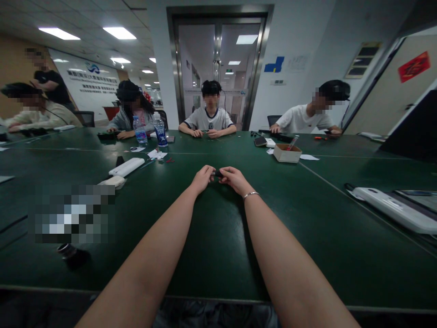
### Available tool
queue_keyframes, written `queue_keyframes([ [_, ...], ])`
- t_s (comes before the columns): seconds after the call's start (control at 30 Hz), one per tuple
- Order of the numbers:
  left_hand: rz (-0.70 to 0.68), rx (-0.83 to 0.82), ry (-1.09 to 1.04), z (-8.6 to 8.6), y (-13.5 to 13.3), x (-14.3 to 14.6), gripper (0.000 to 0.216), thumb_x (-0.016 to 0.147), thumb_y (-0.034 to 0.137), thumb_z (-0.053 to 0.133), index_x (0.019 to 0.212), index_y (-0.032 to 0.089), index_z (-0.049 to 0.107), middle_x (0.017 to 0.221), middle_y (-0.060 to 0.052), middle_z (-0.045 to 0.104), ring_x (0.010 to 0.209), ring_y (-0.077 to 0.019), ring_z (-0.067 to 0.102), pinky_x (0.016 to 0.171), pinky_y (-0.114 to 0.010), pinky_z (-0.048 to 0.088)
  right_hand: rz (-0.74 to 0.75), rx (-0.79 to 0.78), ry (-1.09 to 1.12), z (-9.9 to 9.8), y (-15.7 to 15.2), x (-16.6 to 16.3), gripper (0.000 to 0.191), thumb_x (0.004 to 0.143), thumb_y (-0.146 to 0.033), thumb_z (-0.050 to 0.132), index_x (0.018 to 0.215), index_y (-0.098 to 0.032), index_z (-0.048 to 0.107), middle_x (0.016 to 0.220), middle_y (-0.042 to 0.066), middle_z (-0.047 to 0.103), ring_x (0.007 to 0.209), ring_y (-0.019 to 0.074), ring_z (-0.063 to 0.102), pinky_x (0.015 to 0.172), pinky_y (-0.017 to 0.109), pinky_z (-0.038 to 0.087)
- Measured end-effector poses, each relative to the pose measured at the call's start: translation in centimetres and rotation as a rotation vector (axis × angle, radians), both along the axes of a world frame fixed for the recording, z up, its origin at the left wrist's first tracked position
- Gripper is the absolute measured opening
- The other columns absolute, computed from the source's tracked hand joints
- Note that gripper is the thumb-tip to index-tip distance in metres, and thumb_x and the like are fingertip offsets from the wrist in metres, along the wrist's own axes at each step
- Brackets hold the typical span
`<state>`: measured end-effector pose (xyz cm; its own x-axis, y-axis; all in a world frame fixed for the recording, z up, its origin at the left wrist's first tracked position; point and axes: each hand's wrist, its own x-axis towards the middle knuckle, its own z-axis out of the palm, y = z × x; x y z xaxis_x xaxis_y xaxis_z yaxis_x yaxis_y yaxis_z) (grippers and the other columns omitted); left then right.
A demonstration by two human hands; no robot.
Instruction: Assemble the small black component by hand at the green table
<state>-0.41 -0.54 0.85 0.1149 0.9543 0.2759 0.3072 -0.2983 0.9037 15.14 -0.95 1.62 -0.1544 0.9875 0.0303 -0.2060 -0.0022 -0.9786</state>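
Note:
Both of my arms stretch forward over the dark green table [218,255]. Between my fingertips is a small black piece with a silvery part [217,173], too small to name. My left hand [203,179] pinches its left, silvery end. The fingers of my right hand [234,178], with a thin silver bracelet [251,195] on the wrist, close around the black end. The two hands nearly meet, and the fingers cover much of the piece.
A white device [127,167] and a dark cylindrical object [66,249] lie to the left. At the right are a small box [287,153] and a long white device [392,207]. Two bottles [160,130] stand farther back. Several people sit around the table.

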Motion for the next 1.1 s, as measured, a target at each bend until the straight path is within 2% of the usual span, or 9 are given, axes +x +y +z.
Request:
queue_keyframes([
  [0.13, 0.013, 0.024, 0.013, -0.2, 0.3, 0.0, 0.017, 0.079, 0.022, 0.048, 0.092, 0.018, 0.059, 0.074, 0.000, 0.058, 0.066, -0.0107, 0.053, 0.062, -0.022, 0.041, 0.001, 0.016, 0.014, -0.1, 0.1, 0.0, 0.011, 0.076, -0.018, 0.069, 0.080, -0.015, 0.060, 0.052, -0.004, 0.059, 0.042, 0.0062, 0.055, 0.054, 0.021, 0.053],
  [0.27, -0.022, -0.013, -0.005, -0.5, 0.5, 0.1, 0.021, 0.084, 0.027, 0.041, 0.092, 0.017, 0.059, 0.066, 0.001, 0.055, 0.059, -0.0105, 0.050, 0.058, -0.022, 0.040, 0.008, 0.020, 0.013, -0.2, 0.1, 0.0, 0.011, 0.076, -0.018, 0.069, 0.081, -0.014, 0.060, 0.052, -0.005, 0.058, 0.041, 0.0056, 0.054, 0.055, 0.021, 0.053],
  [0.4, -0.019, 0.026, -0.012, -0.6, 0.6, 0.1, 0.018, 0.081, 0.023, 0.046, 0.091, 0.018, 0.059, 0.073, 0.000, 0.058, 0.066, -0.0105, 0.053, 0.061, -0.022, 0.041, 0.000, 0.022, 0.009, -0.3, 0.2, 0.0, 0.010, 0.076, -0.017, 0.068, 0.081, -0.014, 0.060, 0.053, -0.005, 0.058, 0.041, 0.0054, 0.053, 0.055, 0.022, 0.054],
  [0.5, -0.022, 0.015, -0.006, -0.7, 0.7, 0.0, 0.021, 0.084, 0.026, 0.041, 0.090, 0.018, 0.059, 0.072, 0.000, 0.057, 0.064, -0.0110, 0.053, 0.060, -0.023, 0.041, 0.007, 0.024, 0.003, -0.3, 0.2, 0.0, 0.010, 0.076, -0.017, 0.068, 0.081, -0.014, 0.060, 0.053, -0.005, 0.058, 0.041, 0.0056, 0.054, 0.055, 0.021, 0.054],
  [0.63, 0.003, 0.046, 0.024, -0.7, 0.7, -0.1, 0.018, 0.079, 0.020, 0.048, 0.093, 0.018, 0.059, 0.079, 0.000, 0.059, 0.068, -0.0110, 0.053, 0.063, -0.023, 0.042, 0.005, 0.024, -0.006, -0.3, 0.2, 0.0, 0.008, 0.077, -0.016, 0.067, 0.081, -0.014, 0.060, 0.053, -0.004, 0.059, 0.042, 0.0057, 0.054, 0.054, 0.020, 0.053],
  [0.77, -0.011, -0.001, 0.009, -0.9, 0.8, -0.1, 0.021, 0.085, 0.028, 0.042, 0.092, 0.018, 0.059, 0.069, 0.000, 0.056, 0.061, -0.0108, 0.051, 0.058, -0.023, 0.041, 0.013, 0.026, -0.011, -0.3, 0.3, 0.0, 0.011, 0.075, -0.018, 0.069, 0.081, -0.015, 0.060, 0.056, -0.004, 0.060, 0.042, 0.0057, 0.055, 0.054, 0.020, 0.053],
  [0.9, 0.010, 0.043, 0.023, -1.2, 1.0, -0.1, 0.020, 0.081, 0.025, 0.049, 0.097, 0.019, 0.057, 0.073, 0.001, 0.057, 0.065, -0.0110, 0.052, 0.063, -0.023, 0.042, 0.007, 0.029, -0.008, -0.4, 0.3, 0.1, 0.013, 0.074, -0.019, 0.070, 0.081, -0.015, 0.060, 0.057, -0.004, 0.060, 0.042, 0.0057, 0.055, 0.054, 0.020, 0.053],
  [1.0, -0.005, 0.018, 0.035, -1.1, 0.9, -0.1, 0.022, 0.084, 0.029, 0.044, 0.099, 0.019, 0.057, 0.069, 0.001, 0.055, 0.063, -0.0118, 0.052, 0.062, -0.025, 0.042, 0.015, 0.030, -0.011, -0.4, 0.3, 0.0, 0.011, 0.075, -0.018, 0.069, 0.081, -0.015, 0.060, 0.057, -0.003, 0.061, 0.043, 0.0056, 0.055, 0.054, 0.020, 0.052],
  [1.1, -0.002, 0.050, 0.067, -0.8, 0.6, -0.1, 0.021, 0.082, 0.024, 0.046, 0.099, 0.020, 0.057, 0.069, 0.002, 0.055, 0.066, -0.0125, 0.052, 0.065, -0.025, 0.042, 0.016, 0.029, -0.003, -0.4, 0.3, 0.0, 0.011, 0.074, -0.017, 0.069, 0.080, -0.015, 0.060, 0.058, -0.003, 0.061, 0.042, 0.0056, 0.055, 0.054, 0.020, 0.052],
])
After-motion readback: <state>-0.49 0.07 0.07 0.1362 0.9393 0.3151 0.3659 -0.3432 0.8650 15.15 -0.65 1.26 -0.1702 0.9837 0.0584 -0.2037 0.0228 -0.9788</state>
